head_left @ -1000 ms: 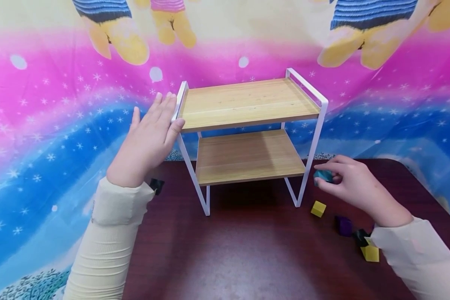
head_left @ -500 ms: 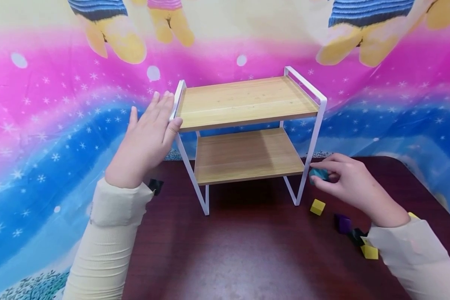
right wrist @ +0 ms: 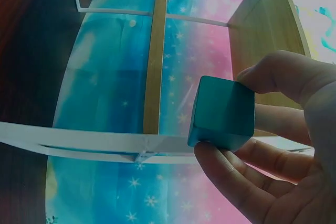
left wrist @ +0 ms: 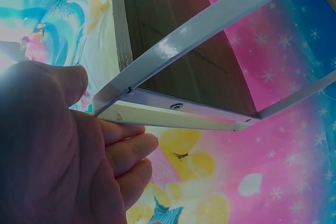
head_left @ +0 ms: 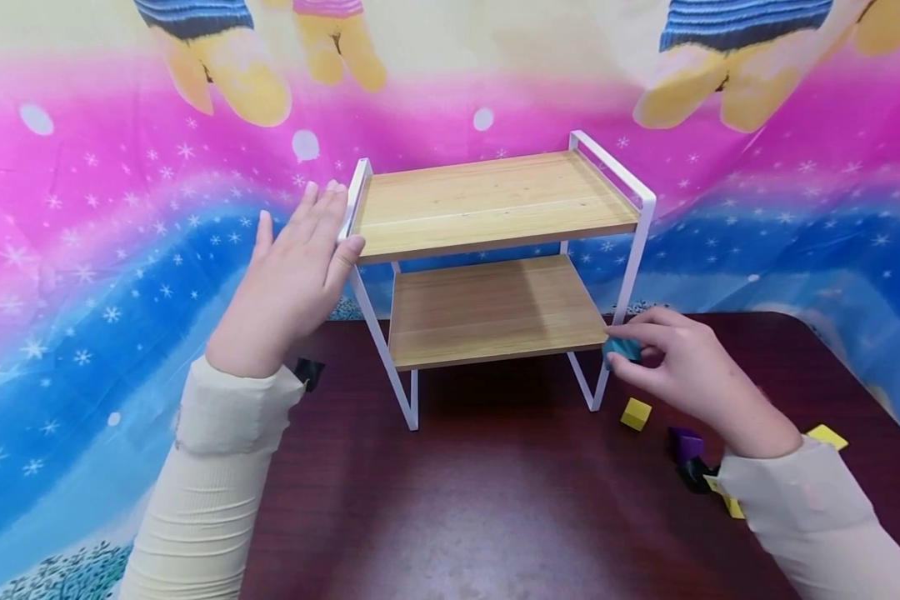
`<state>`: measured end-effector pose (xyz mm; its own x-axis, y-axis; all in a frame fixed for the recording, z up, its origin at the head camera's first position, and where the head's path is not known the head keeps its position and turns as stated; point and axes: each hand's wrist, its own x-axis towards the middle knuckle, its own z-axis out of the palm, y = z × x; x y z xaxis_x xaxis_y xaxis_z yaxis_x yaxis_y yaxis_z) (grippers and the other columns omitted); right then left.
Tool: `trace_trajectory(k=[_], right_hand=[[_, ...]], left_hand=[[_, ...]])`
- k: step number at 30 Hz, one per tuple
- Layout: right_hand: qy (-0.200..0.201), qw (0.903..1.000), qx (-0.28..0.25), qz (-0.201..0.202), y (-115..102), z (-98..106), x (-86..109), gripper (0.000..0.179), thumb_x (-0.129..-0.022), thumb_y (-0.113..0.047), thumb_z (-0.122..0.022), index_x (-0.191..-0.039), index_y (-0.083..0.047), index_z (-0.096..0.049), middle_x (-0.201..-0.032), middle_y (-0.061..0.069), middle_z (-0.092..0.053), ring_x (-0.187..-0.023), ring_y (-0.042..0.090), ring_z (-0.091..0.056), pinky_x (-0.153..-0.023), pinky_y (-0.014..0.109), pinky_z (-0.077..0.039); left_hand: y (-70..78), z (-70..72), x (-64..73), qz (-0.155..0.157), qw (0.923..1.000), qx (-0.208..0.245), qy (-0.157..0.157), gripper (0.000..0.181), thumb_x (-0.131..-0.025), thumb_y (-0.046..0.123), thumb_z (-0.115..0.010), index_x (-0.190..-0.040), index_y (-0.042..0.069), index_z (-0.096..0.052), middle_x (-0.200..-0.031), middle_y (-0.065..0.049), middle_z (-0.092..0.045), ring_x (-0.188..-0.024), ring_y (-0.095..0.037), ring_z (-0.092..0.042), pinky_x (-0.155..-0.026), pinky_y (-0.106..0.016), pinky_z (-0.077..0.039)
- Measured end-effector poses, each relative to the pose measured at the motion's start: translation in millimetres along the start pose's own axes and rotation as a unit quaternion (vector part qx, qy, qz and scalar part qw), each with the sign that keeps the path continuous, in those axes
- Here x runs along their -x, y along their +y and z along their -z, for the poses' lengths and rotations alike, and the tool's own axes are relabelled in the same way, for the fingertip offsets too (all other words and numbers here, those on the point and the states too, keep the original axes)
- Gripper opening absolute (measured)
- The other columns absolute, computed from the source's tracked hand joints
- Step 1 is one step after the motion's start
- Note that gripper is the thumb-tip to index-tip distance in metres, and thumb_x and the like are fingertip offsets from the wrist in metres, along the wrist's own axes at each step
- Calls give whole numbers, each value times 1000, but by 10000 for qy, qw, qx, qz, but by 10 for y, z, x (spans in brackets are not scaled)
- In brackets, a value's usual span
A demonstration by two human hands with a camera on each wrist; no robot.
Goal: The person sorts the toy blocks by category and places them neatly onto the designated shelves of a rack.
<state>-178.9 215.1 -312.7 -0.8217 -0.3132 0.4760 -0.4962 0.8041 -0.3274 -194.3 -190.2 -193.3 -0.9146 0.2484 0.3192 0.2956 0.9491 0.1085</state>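
A two-tier shelf with wooden boards and a white metal frame stands on a dark red-brown table. My left hand rests its straight fingers against the upper left side of the frame; the left wrist view shows the fingers beside the white bar. Between thumb and fingertips, my right hand pinches a teal cube. In the head view the cube overlaps the right front leg, near the lower board's right corner. The right wrist view shows the teal cube close to the white frame.
On the table to the right lie a yellow block, a purple block and another yellow block. One more yellow piece is partly hidden by the right sleeve. A patterned cloth hangs behind the shelf.
My right hand has moved left with the teal cube, from beside the shelf to its right front leg. A yellow block behind the right wrist has come into view. The left hand stays put.
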Motion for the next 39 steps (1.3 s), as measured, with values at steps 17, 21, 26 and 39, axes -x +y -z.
trace_trajectory(k=[17,21,26,39], right_hand=[[86,9988,-436,-185,-132,-98,-52,34,-86,-18,-82,-116,-3,-77,-107,15,-65,-78,22,-66,-66,45,-62],[119,9982,-563,-161,-158,-117,-73,33,-85,-14,-82,-116,-3,-77,-105,13,-64,-79,23,-68,-65,44,-62],[182,9976,-656,-83,-184,-139,-93,31,-84,-10,-82,-114,-3,-77,-102,11,-64,-79,24,-71,-65,44,-62],[198,9975,-670,102,-236,-197,-135,30,-84,-9,-82,-114,-4,-78,-103,10,-65,-75,19,-67,-65,40,-62]], left_hand=[[11,-25,-9,40,10000,0,72,69,-108,49,-28,-164,21,-1,-171,-4,-7,-157,-22,4,-120,-60,10],[13,-23,-2,48,10000,17,78,69,-108,49,-28,-164,20,-1,-171,-5,-7,-157,-22,4,-120,-60,10],[17,-21,-2,50,9999,29,85,68,-108,49,-28,-164,21,-1,-171,-5,-7,-157,-22,4,-120,-60,10],[3,-39,-10,23,9999,-2,119,68,-108,49,-28,-164,21,-2,-170,-4,-7,-156,-21,5,-120,-60,11]])
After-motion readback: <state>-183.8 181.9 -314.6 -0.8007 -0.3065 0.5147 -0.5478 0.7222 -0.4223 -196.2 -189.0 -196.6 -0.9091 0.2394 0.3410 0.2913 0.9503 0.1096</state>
